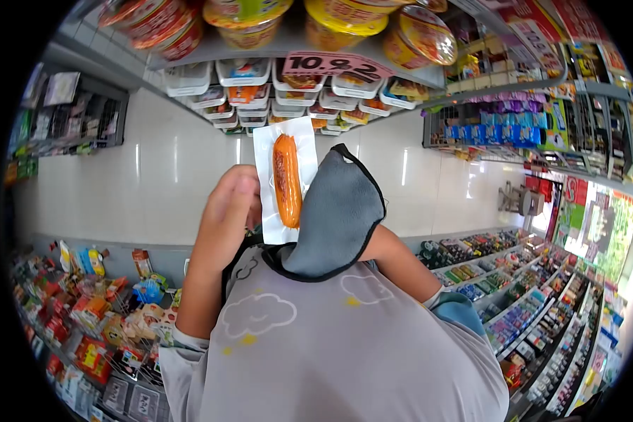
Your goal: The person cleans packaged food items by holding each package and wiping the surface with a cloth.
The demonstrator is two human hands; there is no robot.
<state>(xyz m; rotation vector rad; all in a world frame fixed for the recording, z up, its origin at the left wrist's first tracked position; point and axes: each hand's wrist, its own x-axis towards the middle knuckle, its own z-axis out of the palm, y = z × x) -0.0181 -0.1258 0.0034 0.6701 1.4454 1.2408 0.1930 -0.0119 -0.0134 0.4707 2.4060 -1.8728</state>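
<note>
A vacuum-packed sausage (286, 179), orange-brown with a white backing, is upright in front of my chest. My left hand (233, 198) is at the pack's left edge, its fingers curled against it and partly hidden behind it. A grey cloth (339, 211) with black edging rises on the right and overlaps the pack's lower right side. My right forearm (394, 254) runs up behind this cloth, which hides my right hand and its fingers. Below is a light grey garment (330, 337) with cloud outlines.
Ahead stands a shelf with instant noodle tubs (246, 24) above a price sign (334, 65) and several white trays of packed food (243, 70). Racks of snacks (499, 126) stand to the right. Goods-filled shelves (91, 309) are at the lower left, and more shelves (534, 302) at the lower right. Pale tiled floor (169, 169) lies between them.
</note>
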